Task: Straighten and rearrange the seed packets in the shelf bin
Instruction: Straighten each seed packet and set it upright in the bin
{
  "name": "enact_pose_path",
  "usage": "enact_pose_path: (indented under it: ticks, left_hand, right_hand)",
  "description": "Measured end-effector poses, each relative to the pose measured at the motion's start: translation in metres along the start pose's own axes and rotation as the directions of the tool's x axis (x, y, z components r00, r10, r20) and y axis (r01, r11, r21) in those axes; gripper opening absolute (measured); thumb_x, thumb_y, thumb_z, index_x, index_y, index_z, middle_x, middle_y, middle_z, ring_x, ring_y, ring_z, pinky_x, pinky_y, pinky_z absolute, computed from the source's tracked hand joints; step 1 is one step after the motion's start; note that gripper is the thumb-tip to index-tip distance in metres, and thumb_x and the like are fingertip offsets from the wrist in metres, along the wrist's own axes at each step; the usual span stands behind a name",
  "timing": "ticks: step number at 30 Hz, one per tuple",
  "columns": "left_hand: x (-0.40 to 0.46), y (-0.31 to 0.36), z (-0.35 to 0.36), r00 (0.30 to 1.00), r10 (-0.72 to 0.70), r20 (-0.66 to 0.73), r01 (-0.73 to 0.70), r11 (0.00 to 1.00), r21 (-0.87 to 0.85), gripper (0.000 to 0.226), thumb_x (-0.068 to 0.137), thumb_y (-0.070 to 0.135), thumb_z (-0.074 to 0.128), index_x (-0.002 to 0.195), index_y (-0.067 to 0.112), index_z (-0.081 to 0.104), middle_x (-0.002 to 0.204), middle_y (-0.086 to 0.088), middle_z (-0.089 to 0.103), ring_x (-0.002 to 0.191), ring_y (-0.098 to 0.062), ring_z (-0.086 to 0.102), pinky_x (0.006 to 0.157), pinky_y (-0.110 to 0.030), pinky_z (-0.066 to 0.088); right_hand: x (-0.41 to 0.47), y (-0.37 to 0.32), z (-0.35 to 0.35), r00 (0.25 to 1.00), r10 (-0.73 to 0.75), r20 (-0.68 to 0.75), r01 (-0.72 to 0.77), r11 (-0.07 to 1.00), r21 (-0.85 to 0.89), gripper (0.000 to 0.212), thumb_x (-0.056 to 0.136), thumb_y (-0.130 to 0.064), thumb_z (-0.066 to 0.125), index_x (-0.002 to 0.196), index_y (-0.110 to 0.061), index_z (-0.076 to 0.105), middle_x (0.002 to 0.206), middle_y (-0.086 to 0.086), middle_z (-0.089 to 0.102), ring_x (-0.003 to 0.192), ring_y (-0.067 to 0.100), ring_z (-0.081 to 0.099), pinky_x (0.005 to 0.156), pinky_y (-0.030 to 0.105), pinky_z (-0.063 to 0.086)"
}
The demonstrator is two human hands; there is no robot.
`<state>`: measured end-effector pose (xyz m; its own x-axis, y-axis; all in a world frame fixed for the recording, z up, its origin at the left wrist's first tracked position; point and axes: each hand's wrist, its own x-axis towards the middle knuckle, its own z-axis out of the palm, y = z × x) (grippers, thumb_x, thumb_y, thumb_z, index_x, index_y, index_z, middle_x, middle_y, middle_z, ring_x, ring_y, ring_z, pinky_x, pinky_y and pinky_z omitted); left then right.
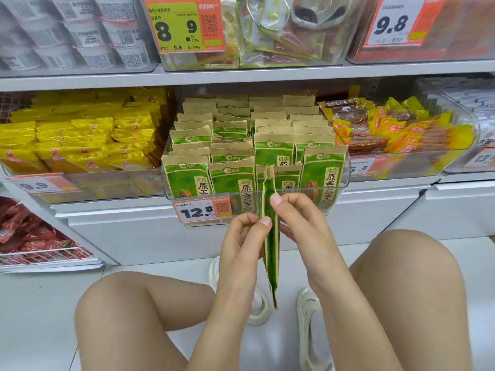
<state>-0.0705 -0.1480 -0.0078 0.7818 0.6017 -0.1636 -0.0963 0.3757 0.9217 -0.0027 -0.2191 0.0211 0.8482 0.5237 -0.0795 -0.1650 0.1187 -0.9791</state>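
To my far left, a bin of yellow snack packs (80,140) sits on the same shelf; it is not part of my job. Next comes my left hand (242,245), thumb and curled fingers pinching the near edge of the green seed packet (271,236). I hold the packet edge-on and upright, just in front of the clear shelf bin (345,180), probably so I can square it before slotting it in. My right hand (300,226) pinches the opposite face, thumb on top, steadying it from the other side. Behind it, the packets in the bin (257,145) stand in rows; the left rows look uneven and lower, the right ones neater. There seems to be a gap in the front row, where I judge this packet belongs. Further right lies a bin of orange-yellow snacks (396,132).
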Motion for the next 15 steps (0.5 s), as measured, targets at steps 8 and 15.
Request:
enact_pose_path:
  ticks: [8, 15]
  left_hand:
    - [0.002, -0.0014, -0.0003, 1.0, -0.011, 0.012, 0.011, 1.0, 0.025, 0.032, 0.072, 0.041, 0.061, 0.093, 0.016, 0.06, 0.081, -0.002, 0.065, 0.079, -0.015, 0.06, 0.069, -0.028, 0.046]
    - [0.0005, -0.0014, -0.0028, 0.996, 0.023, 0.085, -0.029, 0.997, 0.072, 0.021, 0.077, 0.034, 0.059, 0.086, 0.015, 0.058, 0.077, 0.01, 0.065, 0.081, -0.007, 0.06, 0.08, -0.03, 0.049]
  right_hand:
    - [0.0001, 0.0013, 0.0031, 0.998, -0.021, -0.06, 0.019, 0.999, -0.038, 0.014, 0.095, -0.019, 0.054, 0.084, -0.01, 0.057, 0.078, 0.001, 0.059, 0.076, 0.011, 0.058, 0.076, 0.024, 0.049]
    - [-0.0003, 0.0019, 0.0002, 0.983, -0.058, -0.174, 0.064, 0.997, 0.031, 0.007, 0.079, -0.029, 0.061, 0.075, -0.024, 0.062, 0.084, 0.011, 0.061, 0.079, 0.024, 0.056, 0.075, 0.039, 0.046]
